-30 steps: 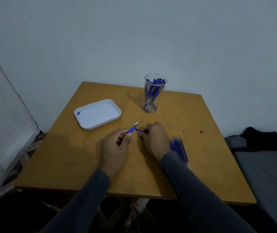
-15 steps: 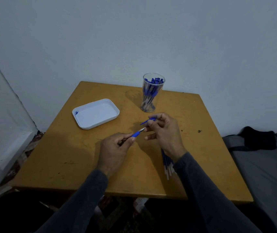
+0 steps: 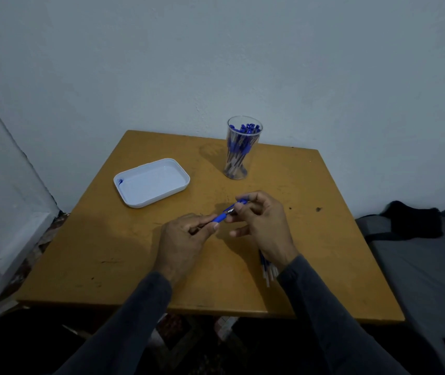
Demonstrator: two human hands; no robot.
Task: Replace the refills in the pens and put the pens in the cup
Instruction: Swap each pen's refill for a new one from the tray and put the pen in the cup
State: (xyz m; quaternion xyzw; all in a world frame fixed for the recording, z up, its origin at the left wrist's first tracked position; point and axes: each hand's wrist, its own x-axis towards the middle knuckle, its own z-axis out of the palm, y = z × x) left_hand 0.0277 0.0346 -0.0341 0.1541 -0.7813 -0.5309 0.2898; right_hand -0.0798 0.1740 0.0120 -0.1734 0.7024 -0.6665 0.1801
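Note:
My left hand (image 3: 185, 239) grips a blue pen (image 3: 221, 217) near its tip end, just above the middle of the wooden table (image 3: 107, 253). My right hand (image 3: 266, 226) pinches a small blue pen cap (image 3: 242, 202) right at the pen's metal tip. A clear plastic cup (image 3: 239, 148) full of blue pens stands at the back of the table. A bundle of blue refills (image 3: 268, 269) lies under my right wrist, mostly hidden by it.
A white shallow tray (image 3: 152, 182) with a small blue piece in its left corner sits at the back left. Walls close the table at the back and left. A grey cushioned seat (image 3: 418, 261) with dark cloth lies to the right.
My right hand lifted off the table with the blue cap and brought it to the pen tip. The left hand shifted slightly, still holding the pen.

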